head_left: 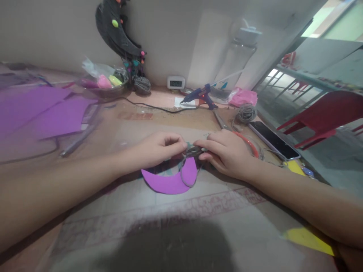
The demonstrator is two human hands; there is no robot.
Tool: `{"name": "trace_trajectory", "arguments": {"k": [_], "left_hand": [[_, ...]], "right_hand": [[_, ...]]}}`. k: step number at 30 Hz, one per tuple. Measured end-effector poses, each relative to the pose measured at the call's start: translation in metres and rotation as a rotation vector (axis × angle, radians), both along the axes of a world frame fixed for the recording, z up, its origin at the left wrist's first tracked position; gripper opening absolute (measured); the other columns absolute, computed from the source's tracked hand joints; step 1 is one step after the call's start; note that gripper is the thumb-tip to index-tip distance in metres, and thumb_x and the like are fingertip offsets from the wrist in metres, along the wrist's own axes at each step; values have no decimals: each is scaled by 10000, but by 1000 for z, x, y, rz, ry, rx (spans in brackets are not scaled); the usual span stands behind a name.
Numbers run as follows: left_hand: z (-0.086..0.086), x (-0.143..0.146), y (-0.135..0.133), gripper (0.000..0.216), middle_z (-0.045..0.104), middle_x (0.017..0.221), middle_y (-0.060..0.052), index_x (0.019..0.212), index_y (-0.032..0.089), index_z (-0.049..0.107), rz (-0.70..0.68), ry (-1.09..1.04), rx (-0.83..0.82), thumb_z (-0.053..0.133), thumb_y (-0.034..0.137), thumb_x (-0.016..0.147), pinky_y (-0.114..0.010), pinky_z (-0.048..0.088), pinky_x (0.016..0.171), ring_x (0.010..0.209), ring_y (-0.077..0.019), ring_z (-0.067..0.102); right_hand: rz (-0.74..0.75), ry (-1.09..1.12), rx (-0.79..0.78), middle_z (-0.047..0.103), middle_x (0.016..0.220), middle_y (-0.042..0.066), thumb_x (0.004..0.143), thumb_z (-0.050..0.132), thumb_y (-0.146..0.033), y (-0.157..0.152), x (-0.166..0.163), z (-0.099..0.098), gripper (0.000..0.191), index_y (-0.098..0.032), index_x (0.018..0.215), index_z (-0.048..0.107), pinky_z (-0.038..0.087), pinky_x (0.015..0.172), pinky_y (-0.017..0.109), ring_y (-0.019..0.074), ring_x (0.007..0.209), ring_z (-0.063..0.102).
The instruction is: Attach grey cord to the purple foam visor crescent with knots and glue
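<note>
A purple crescent cutout (167, 182) lies on the work surface in front of me. Grey yarn (195, 152) is bunched at the crescent's right tip, and a loop of it hangs down over the purple piece. My left hand (167, 146) is pinched, thumb against forefinger, at the left side of the yarn. From the other side my right hand (222, 153) grips the yarn between thumb and fingers. Just past my right hand, scissors with orange handles (252, 145) lie partly covered by it.
A blue glue gun (201, 95) with a lit red light stands at the back. Right of it are a ball of grey yarn (246, 112) and a phone (273, 139). Purple sheets (42, 109) cover the left side. A black moon ornament (115, 32) hangs on the wall.
</note>
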State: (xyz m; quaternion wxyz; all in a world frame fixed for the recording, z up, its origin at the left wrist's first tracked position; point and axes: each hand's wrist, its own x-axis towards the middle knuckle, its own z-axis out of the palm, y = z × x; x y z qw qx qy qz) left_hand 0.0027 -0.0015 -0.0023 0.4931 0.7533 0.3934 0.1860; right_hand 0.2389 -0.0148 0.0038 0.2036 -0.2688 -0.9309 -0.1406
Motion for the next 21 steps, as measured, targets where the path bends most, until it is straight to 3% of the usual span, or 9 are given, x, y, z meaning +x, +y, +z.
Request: {"name": "trace_trajectory", "arguments": {"k": [6, 21], "left_hand": [[0, 1, -1, 327, 559, 677, -4, 715, 178, 546, 0, 3, 70, 446, 428, 903, -215, 361, 506, 572, -110, 491], [0, 1, -3, 325, 553, 612, 21, 713, 195, 526, 49, -13, 60, 436, 431, 918, -215, 390, 494, 489, -92, 488]], "right_hand": [[-1, -18, 89, 582, 667, 20, 981, 402, -429, 0, -3, -1, 385, -164, 976, 682, 255, 599, 292, 139, 620, 475], [-5, -5, 104, 565, 639, 13, 985, 396, -413, 0, -1, 0, 395, -156, 916, 688, 262, 606, 296, 133, 596, 461]]}}
